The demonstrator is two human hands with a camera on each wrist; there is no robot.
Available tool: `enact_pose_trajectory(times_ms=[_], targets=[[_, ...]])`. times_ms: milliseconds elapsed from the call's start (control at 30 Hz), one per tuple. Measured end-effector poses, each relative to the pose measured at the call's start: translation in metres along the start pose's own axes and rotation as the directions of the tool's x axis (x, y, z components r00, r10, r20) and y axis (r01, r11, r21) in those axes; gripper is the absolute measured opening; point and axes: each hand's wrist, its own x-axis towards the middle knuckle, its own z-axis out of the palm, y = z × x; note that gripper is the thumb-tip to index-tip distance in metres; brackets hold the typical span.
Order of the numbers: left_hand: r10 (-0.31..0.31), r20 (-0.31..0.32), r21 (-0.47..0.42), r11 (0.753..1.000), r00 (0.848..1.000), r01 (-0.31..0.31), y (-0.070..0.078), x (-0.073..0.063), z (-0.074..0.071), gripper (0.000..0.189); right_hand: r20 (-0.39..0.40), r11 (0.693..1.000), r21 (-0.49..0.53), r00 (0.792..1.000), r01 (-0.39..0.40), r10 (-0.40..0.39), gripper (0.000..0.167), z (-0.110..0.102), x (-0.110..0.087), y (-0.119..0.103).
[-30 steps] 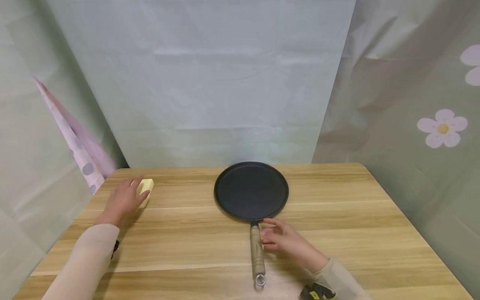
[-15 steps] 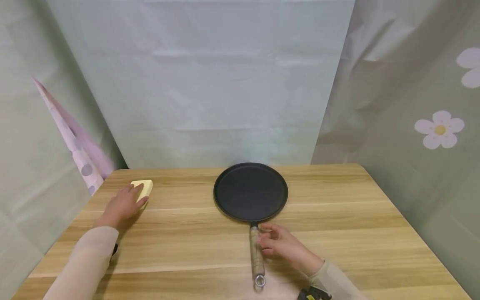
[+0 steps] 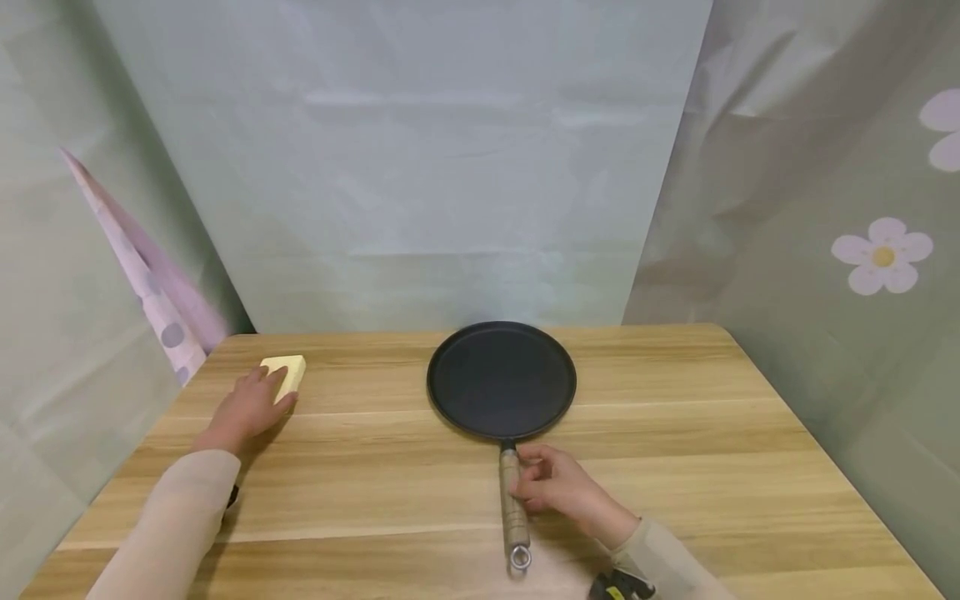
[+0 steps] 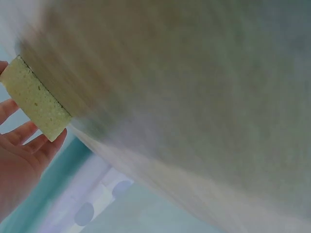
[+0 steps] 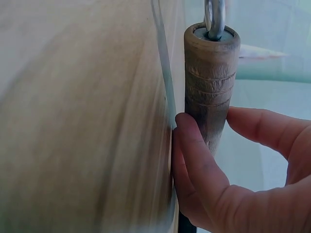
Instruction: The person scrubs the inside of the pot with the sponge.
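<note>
On the left of the table lies a pale yellow sponge (image 3: 291, 375), its porous side (image 4: 36, 99) showing in the left wrist view. My left hand (image 3: 251, 410) reaches over it from the near side and grips it, fingers and thumb against its sides. A flat, round black crepe pan (image 3: 501, 380) rests at the middle of the table, its wooden handle (image 3: 513, 508) pointing toward me. My right hand (image 3: 566, 490) comes from the right and holds this handle between thumb and curled fingers. In the right wrist view the handle's end with its metal ring (image 5: 215, 17) sticks out past the fingers (image 5: 199, 155).
The wooden table (image 3: 675, 467) has rounded far corners. A pale hanging sheet (image 3: 450, 167) stands behind it, with more sheets at both sides, the right one (image 3: 787, 292) printed with flowers. A pink dotted cloth fold (image 3: 168, 308) hangs by the left far corner.
My right hand has moved slightly left, from beside the handle to holding it. My left hand has settled lower onto the sponge. The pan and sponge stay in place.
</note>
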Motion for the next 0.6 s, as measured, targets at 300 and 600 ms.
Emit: enact_pose_trajectory(times_ms=[300, 600], targets=[[0.019, -0.048, -0.010, 1.000, 0.999, -0.019, 0.0008, 0.0004, 0.0004, 0.054, 0.003, 1.000, 0.001, 1.000, -0.005, 0.005, 0.060, 0.0009, 0.0005, 0.0006], [0.072, -0.107, 0.000, 0.997, 0.992, -0.072, 0.0030, 0.0056, -0.0017, 0.051, 0.006, 1.000, 0.016, 1.000, -0.010, 0.010, 0.059, 0.0000, 0.0013, 0.0019]])
